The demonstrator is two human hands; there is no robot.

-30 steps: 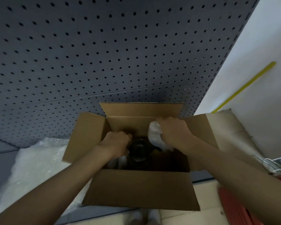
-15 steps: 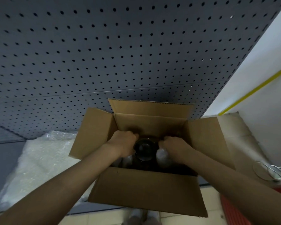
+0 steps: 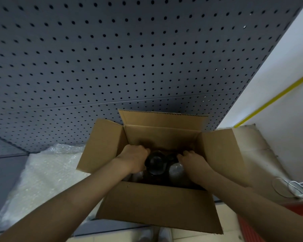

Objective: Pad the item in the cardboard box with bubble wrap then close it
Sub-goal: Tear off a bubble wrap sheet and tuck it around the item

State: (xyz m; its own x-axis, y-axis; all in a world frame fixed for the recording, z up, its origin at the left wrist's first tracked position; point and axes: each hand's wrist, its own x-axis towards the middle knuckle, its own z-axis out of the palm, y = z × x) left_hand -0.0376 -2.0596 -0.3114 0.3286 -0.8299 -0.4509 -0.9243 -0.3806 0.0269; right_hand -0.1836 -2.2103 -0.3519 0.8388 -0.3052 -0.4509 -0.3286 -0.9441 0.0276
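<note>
No legible text, label, brand, number or sign is to be found. The cardboard box flaps are plain and unprinted; the grey pegboard behind it carries no markings.

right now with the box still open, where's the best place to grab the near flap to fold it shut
Take the near flap by its free bottom edge, near the middle, coming from below on the person's own side. It hangs down outside the box, hinged along the top rim, so that edge is the only free one. Both hands are inside, so either must come out first.
</note>
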